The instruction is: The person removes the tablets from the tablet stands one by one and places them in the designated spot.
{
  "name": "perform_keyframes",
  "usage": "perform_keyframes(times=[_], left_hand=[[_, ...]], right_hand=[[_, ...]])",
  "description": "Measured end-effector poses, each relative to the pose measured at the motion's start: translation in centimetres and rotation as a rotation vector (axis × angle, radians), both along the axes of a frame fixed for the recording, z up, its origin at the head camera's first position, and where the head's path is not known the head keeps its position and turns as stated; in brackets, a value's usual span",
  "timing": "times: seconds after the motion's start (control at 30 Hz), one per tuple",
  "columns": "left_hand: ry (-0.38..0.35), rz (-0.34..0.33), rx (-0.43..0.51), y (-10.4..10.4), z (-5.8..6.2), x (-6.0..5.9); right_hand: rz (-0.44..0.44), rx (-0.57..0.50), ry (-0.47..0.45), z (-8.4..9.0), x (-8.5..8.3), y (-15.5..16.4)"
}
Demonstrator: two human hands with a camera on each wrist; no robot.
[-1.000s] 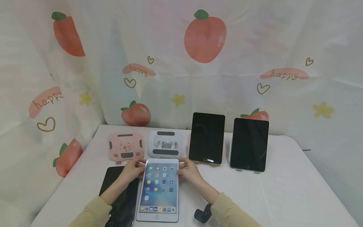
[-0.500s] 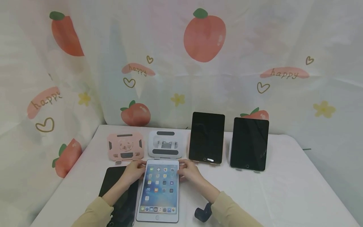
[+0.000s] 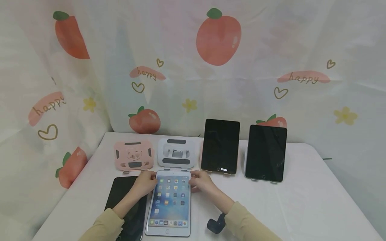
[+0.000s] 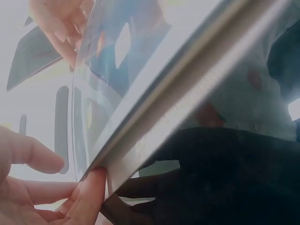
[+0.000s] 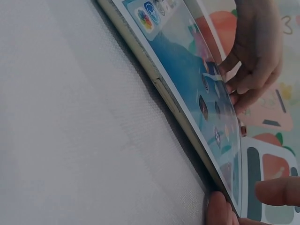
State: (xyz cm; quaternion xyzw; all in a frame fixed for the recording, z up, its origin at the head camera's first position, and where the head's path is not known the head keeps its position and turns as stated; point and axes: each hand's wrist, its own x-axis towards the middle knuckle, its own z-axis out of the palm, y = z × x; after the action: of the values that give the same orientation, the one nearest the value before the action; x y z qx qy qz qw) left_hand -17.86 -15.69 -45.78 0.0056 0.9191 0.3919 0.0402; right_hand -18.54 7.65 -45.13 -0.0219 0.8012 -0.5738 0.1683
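Observation:
A white tablet (image 3: 169, 207) with a lit screen of app icons lies face up in front of the person. My left hand (image 3: 145, 182) holds its far left corner. In the left wrist view, one fingertip (image 4: 93, 192) presses the side edge. At the far right corner, my right hand (image 3: 203, 182) grips the same tablet. A finger (image 5: 277, 191) of that hand stands beyond the top edge in the right wrist view. Whether the tablet lies flat on the cloth cannot be told. Just beyond it stands a white tablet stand (image 3: 176, 154).
A black tablet (image 3: 132, 217) lies left, partly under my left forearm. A pink stand (image 3: 133, 156) is at the back left. Two dark-screened tablets, one in the middle (image 3: 220, 145) and one further right (image 3: 266, 152), lean on stands. A dark object (image 3: 216, 226) sits by my right sleeve.
The tablet's top edge has shifted slightly toward the person, and both hands have come down with it. The stands and the other tablets stay in place.

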Motion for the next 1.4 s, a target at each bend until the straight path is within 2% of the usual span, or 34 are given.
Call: perform_keyframes(times=[0.2, 0.63, 0.83, 1.03, 1.4], left_hand=[[0.028, -0.022, -0.068, 0.2, 0.3, 0.1], [0.038, -0.058, -0.118, 0.1, 0.8, -0.5], [0.082, -0.063, -0.129, 0.5, 1.2, -0.5], [0.134, -0.081, -0.085, 1.3, 1.7, -0.6], [0.145, -0.083, 0.028, 3.4, 1.7, -1.3]], right_hand=[[0.013, 0.021, -0.01, -0.1, -0.2, 0.0], [0.023, 0.077, 0.003, 0.5, -0.1, 0.6], [0.019, 0.129, 0.047, 0.9, 0.2, 1.1], [-0.004, 0.173, 0.131, 1.0, 0.2, 2.2], [-0.108, 0.166, 0.249, 1.4, 0.4, 4.8]])
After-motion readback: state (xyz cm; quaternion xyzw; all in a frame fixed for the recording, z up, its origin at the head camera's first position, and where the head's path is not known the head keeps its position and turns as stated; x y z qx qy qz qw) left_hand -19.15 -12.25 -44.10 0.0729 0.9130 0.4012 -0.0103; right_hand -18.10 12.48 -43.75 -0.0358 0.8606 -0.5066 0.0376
